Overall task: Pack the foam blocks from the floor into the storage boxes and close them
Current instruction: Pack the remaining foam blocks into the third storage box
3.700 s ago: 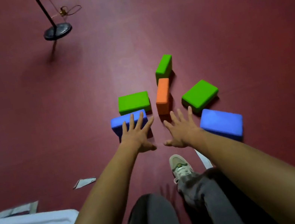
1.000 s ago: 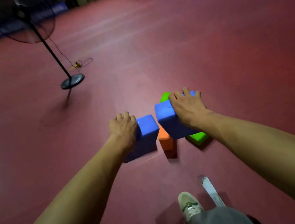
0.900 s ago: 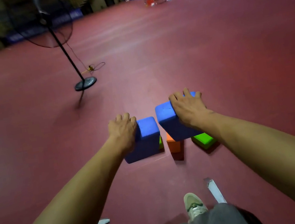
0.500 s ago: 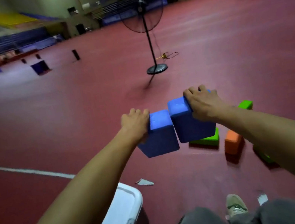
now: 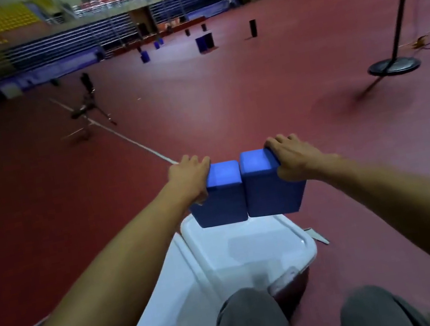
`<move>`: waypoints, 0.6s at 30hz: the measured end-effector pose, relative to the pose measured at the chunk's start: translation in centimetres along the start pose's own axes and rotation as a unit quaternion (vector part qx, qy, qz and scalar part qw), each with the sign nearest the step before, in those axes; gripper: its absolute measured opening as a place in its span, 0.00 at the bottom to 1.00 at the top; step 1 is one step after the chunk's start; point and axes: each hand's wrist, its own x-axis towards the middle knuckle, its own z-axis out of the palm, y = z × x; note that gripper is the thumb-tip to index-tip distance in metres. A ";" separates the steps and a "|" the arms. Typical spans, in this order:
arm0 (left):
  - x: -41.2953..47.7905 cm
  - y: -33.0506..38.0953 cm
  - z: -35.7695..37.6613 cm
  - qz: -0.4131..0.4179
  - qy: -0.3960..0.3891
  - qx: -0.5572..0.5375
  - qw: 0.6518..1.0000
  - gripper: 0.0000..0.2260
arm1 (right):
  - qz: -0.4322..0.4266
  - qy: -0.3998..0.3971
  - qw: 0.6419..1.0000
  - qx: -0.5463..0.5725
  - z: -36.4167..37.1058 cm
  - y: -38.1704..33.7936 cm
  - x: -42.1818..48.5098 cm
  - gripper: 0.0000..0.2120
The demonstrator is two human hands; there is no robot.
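Observation:
Two blue foam blocks hang side by side in the air, touching each other. My left hand [image 5: 189,177] grips the left blue block [image 5: 221,196] from its left side. My right hand [image 5: 292,159] grips the right blue block [image 5: 268,185] from its right side. Both blocks are above the far end of a white storage box [image 5: 307,244], which stands open on the red floor just in front of my knees. Its white lid [image 5: 159,310] lies against its left side. The green and orange blocks are out of view.
A standing fan with a round black base [image 5: 393,66] is at the right. A tripod [image 5: 86,108] stands far left near a white floor line [image 5: 129,142]. A scrap of tape or paper [image 5: 318,236] lies right of the box. Dark boxes dot the far floor.
I have turned left, carrying both blue blocks from above the pile to above the white box. The blocks now touch; the green and orange blocks have left the view.

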 end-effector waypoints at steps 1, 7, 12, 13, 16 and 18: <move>-1.2 -2.1 0.9 -0.021 -0.007 -0.001 1.000 0.39 | -0.019 -0.006 1.000 0.011 0.5 -2.1 0.9 0.25; -9.4 -13.9 5.5 -0.133 -0.067 0.003 0.989 0.42 | -0.131 -0.038 0.991 0.011 3.9 -16.9 5.2 0.26; -16.9 -22.3 8.9 -0.212 -0.101 -0.002 0.972 0.42 | -0.224 -0.048 0.973 -0.026 6.0 -28.9 6.9 0.25; -18.4 -23.8 9.5 -0.229 -0.107 -0.006 0.967 0.43 | -0.240 -0.050 0.969 -0.030 6.4 -31.2 7.1 0.24; -22.9 -27.6 11.4 -0.274 -0.115 -0.018 0.955 0.42 | -0.281 -0.055 0.957 -0.043 7.1 -37.7 7.2 0.24; -26.0 -29.5 12.9 -0.304 -0.116 -0.025 0.945 0.40 | -0.299 -0.058 0.951 -0.045 7.6 -41.6 6.8 0.25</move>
